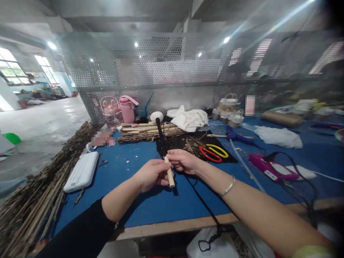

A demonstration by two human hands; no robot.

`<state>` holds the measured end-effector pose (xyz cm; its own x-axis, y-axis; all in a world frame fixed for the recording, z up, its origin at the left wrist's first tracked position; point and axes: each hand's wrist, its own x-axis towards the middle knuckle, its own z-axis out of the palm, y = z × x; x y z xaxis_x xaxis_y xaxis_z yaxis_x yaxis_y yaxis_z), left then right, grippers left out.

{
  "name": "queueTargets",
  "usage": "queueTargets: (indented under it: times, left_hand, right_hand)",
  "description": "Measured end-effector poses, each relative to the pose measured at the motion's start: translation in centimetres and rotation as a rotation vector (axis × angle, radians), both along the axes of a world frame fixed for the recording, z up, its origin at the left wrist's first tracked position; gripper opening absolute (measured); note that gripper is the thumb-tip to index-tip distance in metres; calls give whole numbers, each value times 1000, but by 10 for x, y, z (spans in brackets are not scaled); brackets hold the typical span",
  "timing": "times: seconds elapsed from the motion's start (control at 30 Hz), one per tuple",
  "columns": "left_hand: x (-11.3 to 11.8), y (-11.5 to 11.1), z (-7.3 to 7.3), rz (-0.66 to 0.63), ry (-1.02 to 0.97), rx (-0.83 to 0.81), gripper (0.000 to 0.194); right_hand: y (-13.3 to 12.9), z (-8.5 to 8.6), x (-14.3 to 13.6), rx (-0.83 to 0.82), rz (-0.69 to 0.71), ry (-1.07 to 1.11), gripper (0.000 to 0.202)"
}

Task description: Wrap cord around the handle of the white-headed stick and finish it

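Note:
A short, pale piece of bamboo tube (170,175) is pinched between the thumb and fingers of my left hand (150,174), its cut end tilted toward me. At the tube's far end, the closed fingertips of my right hand (184,161) press together on it; whether they also hold something small is hidden. Just beyond my hands a black stem (160,134) rises to a white rounded head (156,116). Scissors with one red and one yellow handle (214,153) lie on a dark cloth (185,145) right of my right hand.
Dried stalks (45,200) line the left side by a white power bank (81,172). Cut sticks (145,130) and white cloth (188,118) lie behind. On the right are a blue glue gun (239,137) and a purple device (271,168) with cords. A perforated screen (150,71) stands behind.

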<state>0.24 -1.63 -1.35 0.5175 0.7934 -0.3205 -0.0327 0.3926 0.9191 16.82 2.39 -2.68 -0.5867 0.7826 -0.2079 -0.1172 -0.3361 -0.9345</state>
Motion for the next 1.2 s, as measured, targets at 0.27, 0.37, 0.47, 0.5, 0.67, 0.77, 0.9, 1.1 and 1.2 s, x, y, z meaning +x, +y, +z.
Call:
queueTargets:
  times: [0.27,0.37,0.47,0.5,0.67,0.77,0.9,1.1,1.2]
  left_hand:
    - [2,0,-1,100,126,135,40]
    - [2,-1,1,66,30,74,36]
    - [1,-2,3,5,-27,-14,33]
    - [0,-2,4,-17,-27,-39,32]
    - [-2,1,0,-3,150,44,37]
    - [-2,2,-3,55,189,134,39]
    - [-1,1,-2,64,98,115,37]
    - [0,-5,5,3,-2,1,26]
    - [1,-5,6,-12,12,-26,26]
  right_hand:
    - [-3,-3,-5,41,-47,-66,33]
    - [-4,1,-2,2,1,-30,32]
    - [-6,4,-1,-1,11,-37,31]
    - [-6,4,-2,16,-12,-55,31]
    - [-7,-1,-12,75,-124,-156,32]
    - [-6,-1,-11,71,-166,-161,35]
    - [-3,2,-1,5,-50,-110,36]
    - [-2,5,4,-50,31,-74,31]
    - [-3,3,0,-14,-16,-100,32]
